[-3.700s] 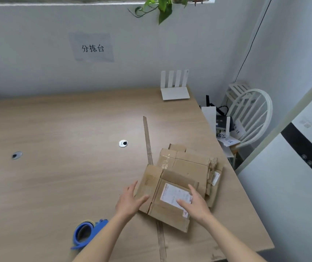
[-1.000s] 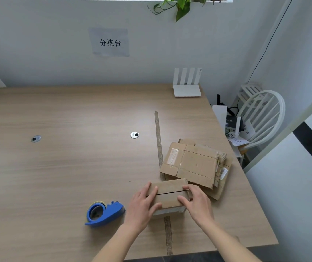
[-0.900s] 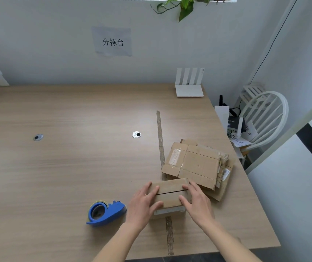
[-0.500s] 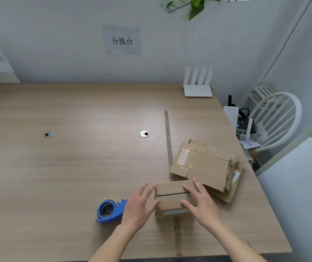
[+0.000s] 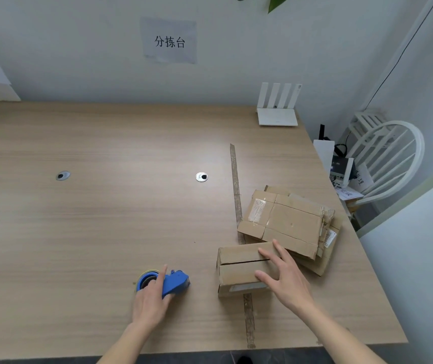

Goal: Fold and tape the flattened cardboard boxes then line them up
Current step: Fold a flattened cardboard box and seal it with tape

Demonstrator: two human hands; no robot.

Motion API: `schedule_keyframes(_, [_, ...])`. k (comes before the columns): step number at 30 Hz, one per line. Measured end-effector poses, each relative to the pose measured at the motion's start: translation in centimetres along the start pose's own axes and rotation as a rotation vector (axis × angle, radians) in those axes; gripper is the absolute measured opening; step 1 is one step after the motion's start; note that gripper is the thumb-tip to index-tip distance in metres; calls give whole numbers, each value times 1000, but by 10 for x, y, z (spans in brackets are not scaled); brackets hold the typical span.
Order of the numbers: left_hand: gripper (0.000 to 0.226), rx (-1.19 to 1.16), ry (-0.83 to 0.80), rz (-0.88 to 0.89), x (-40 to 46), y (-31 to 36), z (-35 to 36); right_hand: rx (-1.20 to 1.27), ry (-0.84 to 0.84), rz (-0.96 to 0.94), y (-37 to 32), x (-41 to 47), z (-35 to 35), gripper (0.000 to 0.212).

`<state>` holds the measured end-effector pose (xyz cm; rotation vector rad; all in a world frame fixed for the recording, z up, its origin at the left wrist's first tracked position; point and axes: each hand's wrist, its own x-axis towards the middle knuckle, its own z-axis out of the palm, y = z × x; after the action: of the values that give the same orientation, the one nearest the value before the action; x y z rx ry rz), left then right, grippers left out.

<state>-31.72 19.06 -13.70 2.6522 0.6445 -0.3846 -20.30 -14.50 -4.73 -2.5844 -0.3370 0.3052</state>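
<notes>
A small folded cardboard box (image 5: 239, 269) stands near the table's front edge, its two top flaps meeting at an untaped seam. My right hand (image 5: 283, 279) lies on its right half with straight fingers pressing the flaps down. To the left, a blue tape dispenser (image 5: 173, 281) lies on the table. My left hand (image 5: 152, 298) rests on it, fingers over the roll; I cannot tell whether they grip it. A stack of flattened cardboard boxes (image 5: 288, 224) lies just behind and to the right of the folded box.
The wooden table (image 5: 92, 232) carries a strip of old tape (image 5: 236, 193) running front to back and two cable holes. A white router (image 5: 277, 111) stands at the back right. A white chair (image 5: 391, 158) with devices stands beyond the right edge.
My left hand left the folded box and moved left onto the tape dispenser. My right hand stays on the box top. The camera shifted a little.
</notes>
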Motion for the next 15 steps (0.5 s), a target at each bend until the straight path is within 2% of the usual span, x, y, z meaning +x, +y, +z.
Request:
schedule_keyframes(2, [72,-86,-7,10,-2,1,-10,-9,-2,2,0,0,0,61])
schedule_keyframes(6, [58,-286,112,119,-10,20,-50,-88,-4,-10,-2,1,-2,63])
schedule_keyframes(8, [47,-356,113,158,-11,41,-80,-155,0,-19,-7,3,-4,64])
schedule_keyframes(10, [42,-391,66,218,-12,68,-111,-177,5,-18,-13,5,-7,65])
schedule_keyframes(15, [50,-400,-154,408,-18,151,-146,-37,-96,2,-24,13,-12,60])
